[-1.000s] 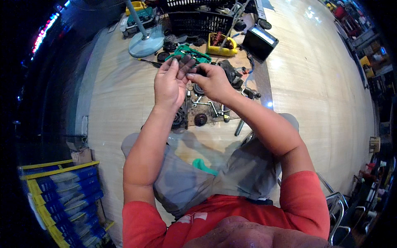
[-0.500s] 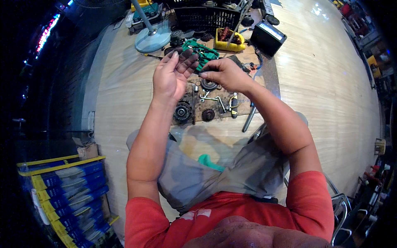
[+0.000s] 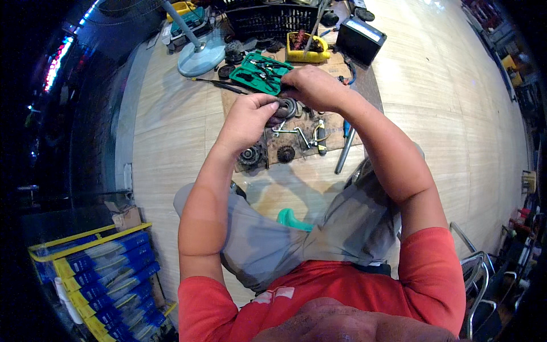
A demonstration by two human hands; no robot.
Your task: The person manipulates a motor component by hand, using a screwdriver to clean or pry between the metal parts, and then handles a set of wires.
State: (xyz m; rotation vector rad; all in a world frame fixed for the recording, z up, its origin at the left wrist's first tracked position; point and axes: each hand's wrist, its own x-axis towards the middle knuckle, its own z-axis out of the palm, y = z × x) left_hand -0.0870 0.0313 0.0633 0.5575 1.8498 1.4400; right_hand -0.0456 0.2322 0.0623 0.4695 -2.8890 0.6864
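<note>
My left hand [image 3: 246,122] is closed, thumb against darkened fingertips, beside a dark ring-shaped part [image 3: 291,107] on the cardboard; whether it grips anything is hidden. Just beyond, my right hand [image 3: 312,88] curls its fingers together close to the green tool case [image 3: 253,86]; its fingertips are in shadow, so I cannot make out what they hold. The case lies open with several dark hand tools in it. Nearer me on the stained cardboard [image 3: 305,154] are a toothed round part [image 3: 249,155], a small dark gear [image 3: 285,154], a bent silver wrench [image 3: 302,137] and a yellow-and-black-handled tool [image 3: 321,139].
A yellow container [image 3: 302,55] of greasy parts, a black battery [image 3: 361,41] and a black crate [image 3: 273,23] stand beyond. Left of them is a round pale stand base [image 3: 194,60]. A metal bar [image 3: 345,153] lies right of the cardboard. A rack of blue-yellow packages [image 3: 108,273] stands lower left.
My left hand has turned from palm-up with spread fingers to closed, and moved nearer the ring-shaped part. My right hand has shifted slightly rightward and away from me. The view has tilted slightly.
</note>
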